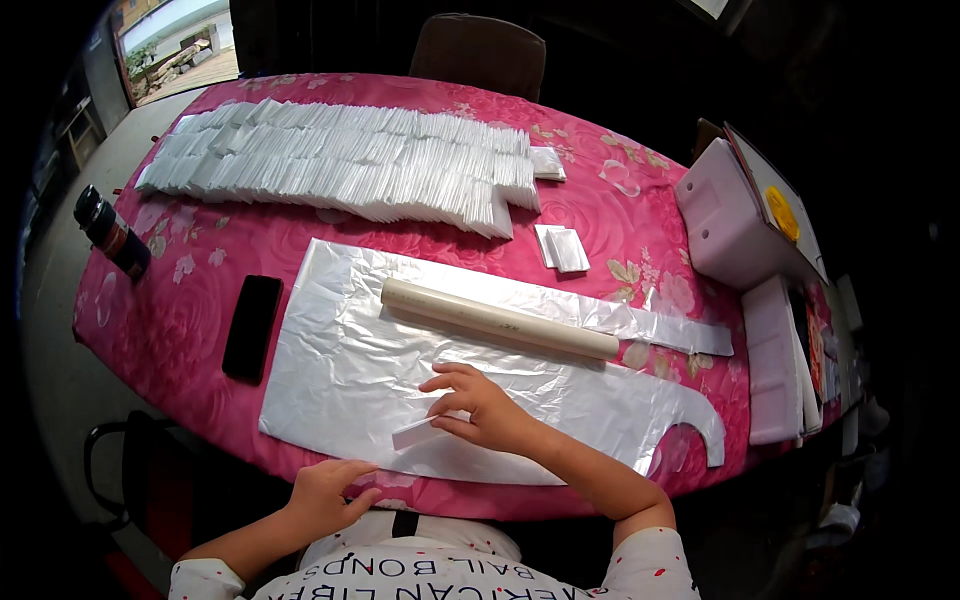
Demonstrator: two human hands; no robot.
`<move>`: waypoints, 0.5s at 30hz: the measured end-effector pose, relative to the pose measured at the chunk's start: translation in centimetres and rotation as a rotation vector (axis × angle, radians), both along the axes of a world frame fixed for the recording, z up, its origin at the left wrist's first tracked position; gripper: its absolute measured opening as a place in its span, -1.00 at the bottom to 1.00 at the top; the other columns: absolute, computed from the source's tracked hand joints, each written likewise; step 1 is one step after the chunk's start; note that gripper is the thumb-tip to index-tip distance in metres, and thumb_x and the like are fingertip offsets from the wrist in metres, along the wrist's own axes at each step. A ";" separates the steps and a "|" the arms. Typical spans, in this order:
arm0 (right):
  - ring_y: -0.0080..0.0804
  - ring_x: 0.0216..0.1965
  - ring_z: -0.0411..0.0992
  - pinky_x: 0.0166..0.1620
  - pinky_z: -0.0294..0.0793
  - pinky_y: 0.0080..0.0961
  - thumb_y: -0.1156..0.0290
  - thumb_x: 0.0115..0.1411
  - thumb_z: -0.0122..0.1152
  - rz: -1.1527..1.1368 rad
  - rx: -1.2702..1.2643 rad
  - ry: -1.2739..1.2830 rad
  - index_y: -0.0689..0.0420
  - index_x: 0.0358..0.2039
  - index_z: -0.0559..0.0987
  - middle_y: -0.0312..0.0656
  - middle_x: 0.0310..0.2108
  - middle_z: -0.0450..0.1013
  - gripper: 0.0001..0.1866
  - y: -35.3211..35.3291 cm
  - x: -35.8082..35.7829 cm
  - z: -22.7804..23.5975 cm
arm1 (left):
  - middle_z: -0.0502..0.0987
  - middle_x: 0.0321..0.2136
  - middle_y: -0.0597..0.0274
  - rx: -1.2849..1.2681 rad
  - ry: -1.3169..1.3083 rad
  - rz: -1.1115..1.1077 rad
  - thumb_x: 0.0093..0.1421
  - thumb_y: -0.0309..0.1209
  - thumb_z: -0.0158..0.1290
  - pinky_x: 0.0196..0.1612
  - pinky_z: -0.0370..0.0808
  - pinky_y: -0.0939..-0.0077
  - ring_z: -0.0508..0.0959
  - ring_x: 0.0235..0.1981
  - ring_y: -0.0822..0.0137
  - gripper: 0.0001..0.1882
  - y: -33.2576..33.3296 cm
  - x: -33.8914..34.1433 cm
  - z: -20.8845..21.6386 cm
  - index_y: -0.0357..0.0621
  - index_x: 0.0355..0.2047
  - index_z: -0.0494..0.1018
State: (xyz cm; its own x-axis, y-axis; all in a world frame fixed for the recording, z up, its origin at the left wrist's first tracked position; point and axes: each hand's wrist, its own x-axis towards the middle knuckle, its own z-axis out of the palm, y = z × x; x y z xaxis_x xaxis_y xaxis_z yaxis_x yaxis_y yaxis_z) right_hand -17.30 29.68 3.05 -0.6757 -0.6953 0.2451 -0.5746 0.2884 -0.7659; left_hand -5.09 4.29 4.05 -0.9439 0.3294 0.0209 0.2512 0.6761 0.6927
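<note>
A large white plastic vest-style bag [330, 350] lies flat and wrinkled before me, its two handles pointing right. Across its upper part rests a beige plastic pipe [500, 318], slanting down to the right. Over the bag's near half, my right hand [482, 408] pinches a flat white strip [412, 434] between thumb and fingers; I cannot make out what the strip is made of. My left hand [330, 492] is at the table's near edge, by the bag's lower edge. Its fingers are stretched out, the thumb apart, and it holds nothing.
Rows of folded white packets [340, 160] fill the far left. Several loose packets [563, 248] lie nearer. A black phone [252, 329] and dark bottle [112, 235] stand left on the pink floral tablecloth [180, 330]. White foam boxes [720, 215] line the right; a chair [478, 55] is behind.
</note>
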 end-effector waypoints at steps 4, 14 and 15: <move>-0.60 -0.34 0.37 -0.25 0.33 -0.67 0.39 0.11 0.20 -0.713 -0.376 -0.511 0.21 -0.34 0.56 -0.30 -0.37 0.48 -0.84 7.6 -8.9 -1.7 | 0.56 -0.43 0.12 0.003 -0.026 -0.045 -0.07 -0.35 0.20 -0.41 0.50 0.45 0.57 -0.44 0.20 -0.70 0.5 0.2 -0.7 -0.11 -0.28 0.52; -0.22 -0.29 0.45 -0.13 0.36 -0.32 0.27 0.00 0.22 -1.426 0.384 -0.016 0.20 -0.21 0.53 -0.10 -0.31 0.50 -0.64 15.9 -20.8 -5.1 | 0.57 -0.41 0.13 -0.040 -0.175 -0.056 -0.06 -0.38 0.19 -0.39 0.52 0.47 0.57 -0.42 0.19 -0.73 1.4 0.4 -0.4 -0.11 -0.29 0.53; -0.06 -0.18 0.40 -0.04 0.29 -0.19 0.22 -0.02 0.22 -1.452 0.480 0.149 0.19 -0.20 0.53 -0.05 -0.24 0.48 -0.60 14.8 -20.2 -4.6 | 0.57 -0.41 0.13 -0.050 -0.177 -0.049 -0.06 -0.39 0.19 -0.39 0.52 0.47 0.58 -0.43 0.20 -0.73 1.3 0.5 -0.4 -0.11 -0.29 0.53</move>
State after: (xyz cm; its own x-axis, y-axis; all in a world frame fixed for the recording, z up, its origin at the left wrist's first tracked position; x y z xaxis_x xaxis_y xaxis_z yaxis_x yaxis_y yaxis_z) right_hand -37.52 44.51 -1.60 -0.8101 0.4895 0.3226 0.3506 0.8455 -0.4027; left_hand -4.58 5.59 3.67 -0.9144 0.3712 -0.1613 0.1618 0.7006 0.6949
